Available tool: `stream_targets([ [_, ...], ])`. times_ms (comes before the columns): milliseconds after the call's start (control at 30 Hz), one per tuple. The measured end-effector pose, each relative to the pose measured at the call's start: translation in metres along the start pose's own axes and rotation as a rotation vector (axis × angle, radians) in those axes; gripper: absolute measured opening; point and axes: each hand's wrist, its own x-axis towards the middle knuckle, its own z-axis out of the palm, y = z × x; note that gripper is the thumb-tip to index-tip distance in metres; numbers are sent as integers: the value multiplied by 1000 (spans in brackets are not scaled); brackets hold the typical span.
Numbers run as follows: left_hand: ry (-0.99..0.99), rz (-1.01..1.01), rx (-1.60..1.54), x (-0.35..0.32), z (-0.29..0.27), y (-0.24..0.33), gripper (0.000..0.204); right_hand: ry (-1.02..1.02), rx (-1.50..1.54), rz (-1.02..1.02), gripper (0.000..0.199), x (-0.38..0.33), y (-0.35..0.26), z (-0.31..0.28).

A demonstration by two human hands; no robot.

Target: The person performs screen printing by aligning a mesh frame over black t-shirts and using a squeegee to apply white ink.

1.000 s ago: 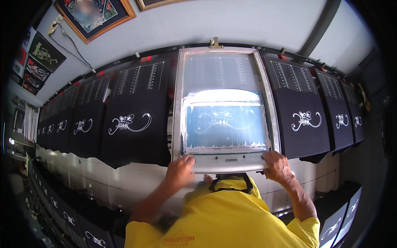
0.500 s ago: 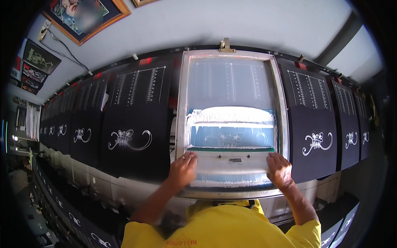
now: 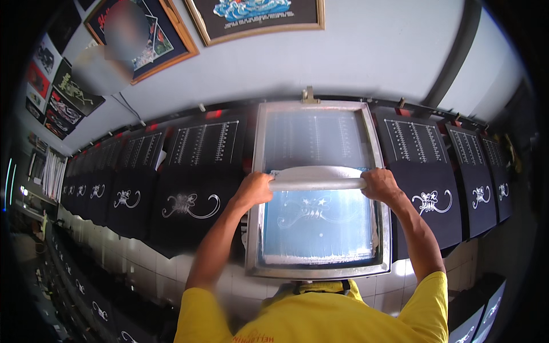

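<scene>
A squeegee (image 3: 317,184) with a pale, long bar lies crosswise over a screen-printing frame (image 3: 320,273). My left hand (image 3: 255,189) is closed around its left end, and my right hand (image 3: 381,186) grips the right end. White ink (image 3: 321,171) is banked just beyond the bar. On the near side, the blue mesh (image 3: 314,237) shows a faint scroll-and-star design, with ink smears along its lower edge. The squeegee's blade is hidden under the bar. Beneath the frame, whatever lies under the mesh is mostly covered.
Black fabric panels with white scroll prints stand in a row to the left (image 3: 191,200) and right (image 3: 432,200). A rail (image 3: 229,108) with a metal clamp (image 3: 310,96) runs behind the frame. More printed panels (image 3: 80,286) lie lower left. Framed pictures (image 3: 257,28) hang on the wall.
Both hands have pushed the squeegee away from me, from the near part of the screen to about its middle. More blue mesh now shows behind it. The view has tilted up.
</scene>
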Motion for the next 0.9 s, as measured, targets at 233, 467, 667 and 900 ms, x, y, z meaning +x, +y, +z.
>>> stream_targets([
  [233, 106, -20, 10, -36, -4, 15, 31, 270, -6, -116, 10, -40, -16, -25],
  [467, 147, 48, 55, -153, 25, 60, 31, 374, 95, -113, 18, -155, -56, 17],
  [667, 179, 45, 64, -216, 68, 79, 37, 407, 101, -99, 25, -216, -82, 51],
  [900, 190, 101, 72, -253, 108, 75, 48, 193, 100, -38, 59, -251, -102, 64],
])
